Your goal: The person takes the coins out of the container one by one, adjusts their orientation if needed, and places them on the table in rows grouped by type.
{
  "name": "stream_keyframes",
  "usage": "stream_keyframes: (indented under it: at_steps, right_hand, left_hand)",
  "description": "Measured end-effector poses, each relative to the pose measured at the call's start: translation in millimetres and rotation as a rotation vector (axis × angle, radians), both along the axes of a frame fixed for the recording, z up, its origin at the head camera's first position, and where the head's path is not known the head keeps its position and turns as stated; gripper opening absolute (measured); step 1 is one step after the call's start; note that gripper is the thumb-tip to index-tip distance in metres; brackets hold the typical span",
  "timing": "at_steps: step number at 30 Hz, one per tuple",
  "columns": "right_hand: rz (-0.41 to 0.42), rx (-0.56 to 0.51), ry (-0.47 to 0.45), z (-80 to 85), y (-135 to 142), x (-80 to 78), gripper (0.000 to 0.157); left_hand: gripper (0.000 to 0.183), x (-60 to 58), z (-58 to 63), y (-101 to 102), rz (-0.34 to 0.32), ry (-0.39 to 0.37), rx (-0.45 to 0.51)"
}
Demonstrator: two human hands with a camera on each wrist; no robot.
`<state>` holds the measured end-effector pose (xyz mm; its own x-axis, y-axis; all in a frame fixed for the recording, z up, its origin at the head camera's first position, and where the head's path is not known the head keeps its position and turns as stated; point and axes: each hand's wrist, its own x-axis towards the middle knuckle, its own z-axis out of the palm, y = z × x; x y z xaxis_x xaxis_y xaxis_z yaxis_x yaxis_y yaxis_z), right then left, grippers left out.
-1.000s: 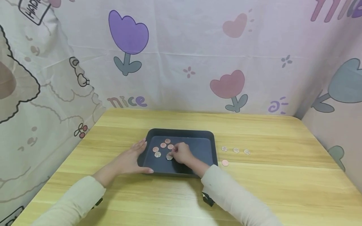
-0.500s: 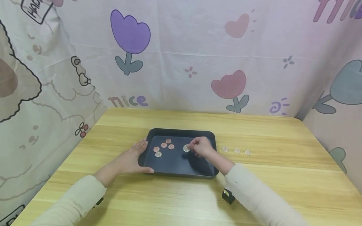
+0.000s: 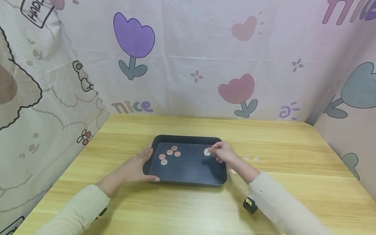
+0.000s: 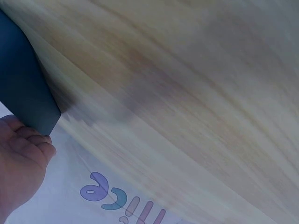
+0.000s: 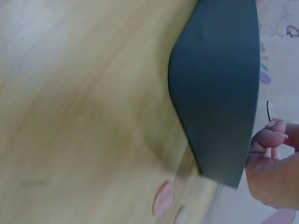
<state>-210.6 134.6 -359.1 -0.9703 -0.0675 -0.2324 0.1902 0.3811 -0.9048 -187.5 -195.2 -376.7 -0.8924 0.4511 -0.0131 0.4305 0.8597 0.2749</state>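
Observation:
In the head view my right hand (image 3: pixel 224 153) pinches a silver coin (image 3: pixel 207 152) between thumb and fingertips, above the right part of a dark baking tray (image 3: pixel 188 184). The right wrist view shows this coin (image 5: pixel 270 110) nearly edge-on, past the tray wall. My left hand (image 3: pixel 136 166) rests against the tray's left end, its fingers along the side and the thumb extended at the front corner. Several copper coins (image 3: pixel 177 154) and one silver coin (image 3: pixel 164 162) lie in the tray's left half.
Right of the tray, two silver coins (image 3: pixel 245 157) lie on the wooden table (image 3: pixel 182 212), with a copper coin (image 3: pixel 233 171) partly hidden by my right arm. A patterned cloth (image 3: pixel 182 39) hangs behind the table.
My right hand has picked the silver coin up from the tray's middle and carried it rightward. It now blocks the nearest silver coin outside the tray. My left hand stays in place.

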Motion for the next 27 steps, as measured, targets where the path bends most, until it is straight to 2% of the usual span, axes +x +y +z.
stream_keyframes:
  at_steps: [6, 11, 22, 27]
  right_hand:
    - [-0.033, -0.007, -0.014, 1.2, 23.4, -0.8, 0.013]
    - [-0.027, -0.007, -0.012, -2.7, 44.9, 0.5, 0.015]
    - [-0.038, 0.040, -0.024, -8.0, 87.3, 9.7, 0.018]
    - [-0.042, 0.059, -0.037, -9.2, 104.1, 14.5, 0.025]
  left_hand:
    - [0.116, 0.1, 1.3, -0.1, 0.003, 0.002, -0.005]
    - [0.116, -0.2, 1.6, -0.2, 0.003, 0.003, -0.011]
    - [0.116, 0.3, 1.2, -0.1, 0.003, 0.001, -0.006]
    - [0.116, 0.6, 0.8, -0.2, 0.005, -0.004, -0.006]
